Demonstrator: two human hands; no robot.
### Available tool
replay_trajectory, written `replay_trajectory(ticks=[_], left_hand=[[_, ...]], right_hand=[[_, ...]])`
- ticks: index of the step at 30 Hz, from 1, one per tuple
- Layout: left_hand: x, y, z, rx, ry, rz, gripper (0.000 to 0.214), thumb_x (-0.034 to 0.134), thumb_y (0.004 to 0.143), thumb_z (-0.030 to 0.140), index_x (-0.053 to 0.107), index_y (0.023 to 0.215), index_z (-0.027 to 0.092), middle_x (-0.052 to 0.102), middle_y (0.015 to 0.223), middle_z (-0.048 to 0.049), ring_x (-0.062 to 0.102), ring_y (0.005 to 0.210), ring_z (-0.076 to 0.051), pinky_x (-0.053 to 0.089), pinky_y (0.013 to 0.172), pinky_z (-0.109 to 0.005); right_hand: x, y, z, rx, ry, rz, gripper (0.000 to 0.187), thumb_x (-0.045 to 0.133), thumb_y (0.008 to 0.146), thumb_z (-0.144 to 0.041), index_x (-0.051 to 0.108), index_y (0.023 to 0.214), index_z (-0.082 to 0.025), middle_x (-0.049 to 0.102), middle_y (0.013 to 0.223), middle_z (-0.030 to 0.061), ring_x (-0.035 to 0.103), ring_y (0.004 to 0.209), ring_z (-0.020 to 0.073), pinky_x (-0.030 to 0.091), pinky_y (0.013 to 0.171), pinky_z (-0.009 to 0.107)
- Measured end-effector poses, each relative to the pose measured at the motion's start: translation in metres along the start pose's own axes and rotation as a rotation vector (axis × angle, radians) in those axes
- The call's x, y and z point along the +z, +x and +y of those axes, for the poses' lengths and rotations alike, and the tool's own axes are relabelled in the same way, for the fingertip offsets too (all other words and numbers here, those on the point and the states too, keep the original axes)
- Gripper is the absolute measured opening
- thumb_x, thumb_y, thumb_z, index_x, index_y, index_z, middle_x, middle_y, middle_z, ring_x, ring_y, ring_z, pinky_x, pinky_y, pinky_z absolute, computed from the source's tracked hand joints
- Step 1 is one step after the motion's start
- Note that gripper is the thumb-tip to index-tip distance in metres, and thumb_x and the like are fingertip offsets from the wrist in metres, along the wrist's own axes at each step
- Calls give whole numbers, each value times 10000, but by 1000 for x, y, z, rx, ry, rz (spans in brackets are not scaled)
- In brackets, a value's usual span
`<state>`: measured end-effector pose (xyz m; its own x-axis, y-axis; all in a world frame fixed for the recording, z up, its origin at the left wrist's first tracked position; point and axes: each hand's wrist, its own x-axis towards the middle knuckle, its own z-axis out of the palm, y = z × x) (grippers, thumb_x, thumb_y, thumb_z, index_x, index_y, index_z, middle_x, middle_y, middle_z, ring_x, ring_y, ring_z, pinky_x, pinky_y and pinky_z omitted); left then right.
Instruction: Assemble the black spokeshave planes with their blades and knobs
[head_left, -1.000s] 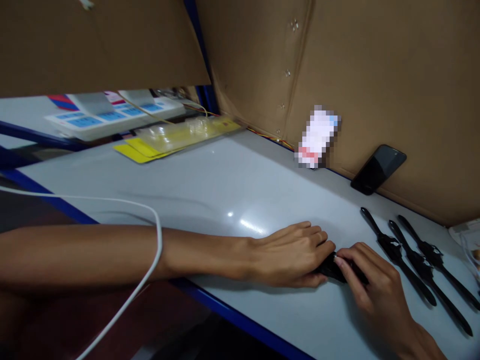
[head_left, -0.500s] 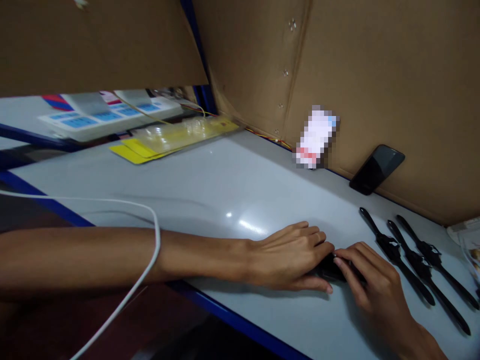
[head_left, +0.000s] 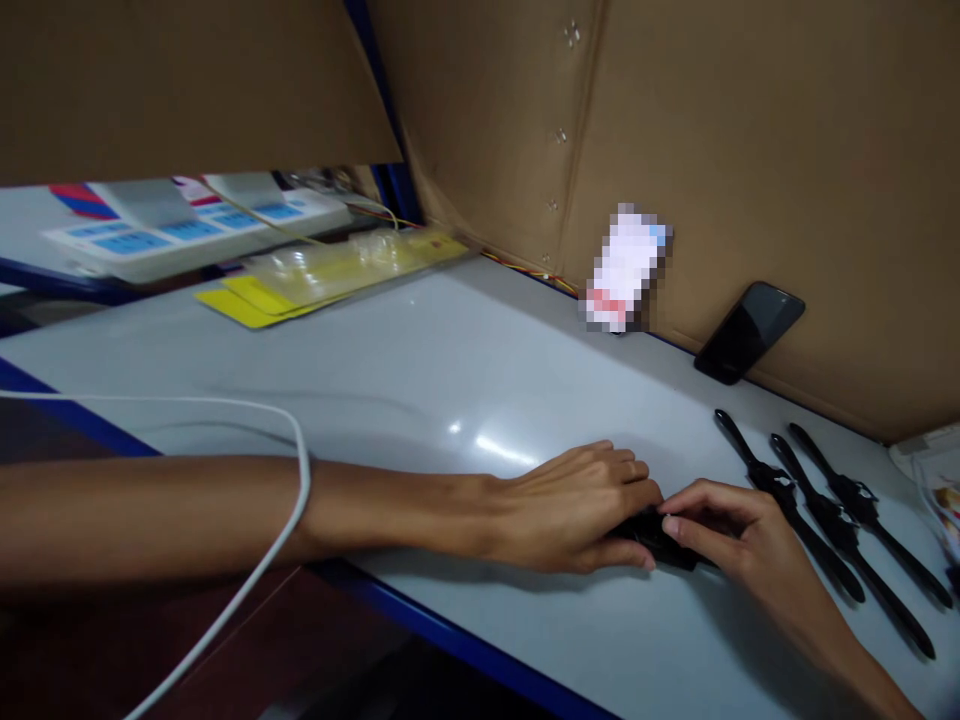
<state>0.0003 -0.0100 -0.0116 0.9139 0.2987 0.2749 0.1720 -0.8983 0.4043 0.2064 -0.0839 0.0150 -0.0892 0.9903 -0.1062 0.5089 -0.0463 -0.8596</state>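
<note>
Plastic, black and matte: a small black piece [head_left: 651,530] lies on the glossy white table [head_left: 420,370] near its front edge. It is pinched from both sides, with the left hand [head_left: 577,505] closing its fingers together on one end and the right hand [head_left: 739,535] clamping its fingertips on the other. Just to the right, three slim black watches [head_left: 817,510] lie in a row with their straps flat. A smooth dark phone [head_left: 750,330] leans against the creased cardboard wall [head_left: 750,150]. A white cable [head_left: 300,480] drapes over the left forearm.

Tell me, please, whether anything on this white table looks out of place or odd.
A thin white cable lies draped across the left forearm and drops past the table's blue edge, where it might snag. The three black watches lie in a tidy row; nothing looks spilled.
</note>
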Motion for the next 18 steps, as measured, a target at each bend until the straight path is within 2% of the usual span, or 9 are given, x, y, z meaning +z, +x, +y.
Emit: replay_trajectory(ticks=[6,8,11,14,16,18], left_hand=[[0,0,1,-13,-13,0,365,699,931,451,632,1098,133,664,915,-45,599,784,-200,455,724,-328],[0,0,1,-10,-15,-2,340,682,945,439,627,1089,136,662,919,-49,595,783,-199,453,719,-323],[-1,0,2,-7,2,10,334,641,971,446,626,1083,132,660,923,-59,594,789,-202,455,724,-322],[-1,0,1,2,19,-4,357,628,975,464,637,1100,130,659,913,-61,595,786,-203,462,729,-325],[-1,0,0,9,24,-13,373,625,975,468,639,1135,131,658,917,-63,599,796,-208,469,733,-328],[0,-1,-1,4,28,-3,394,625,974,472,630,1181,136,659,936,-64,603,815,-216,476,742,-334]], right_hand=[[-4,1,2,-23,-44,-21,212,678,848,-390,710,762,-198,643,644,-11,569,588,135,441,542,251],[-3,-1,4,-115,-160,35,208,656,876,-336,657,718,-200,610,635,-21,545,585,124,418,544,246],[4,-6,7,-392,-441,156,270,577,930,-225,541,664,-198,545,652,-23,489,582,107,379,551,252],[13,-11,9,-632,-677,293,275,503,946,-132,500,680,-199,494,662,-18,457,592,116,350,557,284],[16,-12,10,-664,-728,364,300,506,943,-109,481,659,-202,456,633,-28,432,570,113,332,548,296],[13,-13,9,-617,-659,369,296,537,947,-111,510,664,-193,449,623,-40,425,542,94,338,529,277]])
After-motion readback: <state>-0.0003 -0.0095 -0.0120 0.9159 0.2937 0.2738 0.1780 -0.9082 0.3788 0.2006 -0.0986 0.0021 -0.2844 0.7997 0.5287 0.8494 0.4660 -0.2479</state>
